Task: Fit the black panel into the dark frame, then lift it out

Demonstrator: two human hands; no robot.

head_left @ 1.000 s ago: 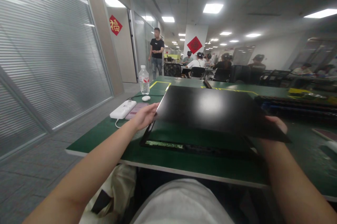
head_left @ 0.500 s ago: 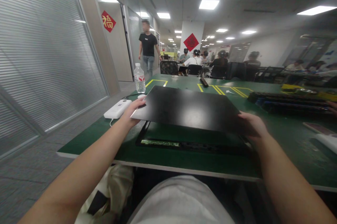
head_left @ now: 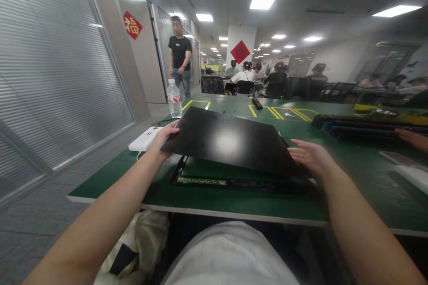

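A thin black glossy screen panel (head_left: 230, 140) is tilted over a black rectangular frame (head_left: 257, 185) on the green table. Its left side is raised, and its right side sits lower, near the frame. My left hand (head_left: 164, 140) grips the panel's left edge, thumb on top. At the right edge, my right hand (head_left: 309, 155) has its fingers stretched out beside the panel; whether the fingertips touch it I cannot tell. Along the frame's near side runs a green circuit board strip (head_left: 200, 181). The panel hides most of the frame's far part.
A water bottle (head_left: 174, 100) and a white power bank (head_left: 145, 138) stand at the left. Dark strips (head_left: 347, 126) lie at the right, near another person's hand (head_left: 413, 138). A person in a black shirt (head_left: 179, 51) is beyond the table; others sit farther back.
The panel has moved left and nearer to me, and its right side has sunk toward the frame. My right hand's fingers have come off their grip and straightened. The standing person has come closer.
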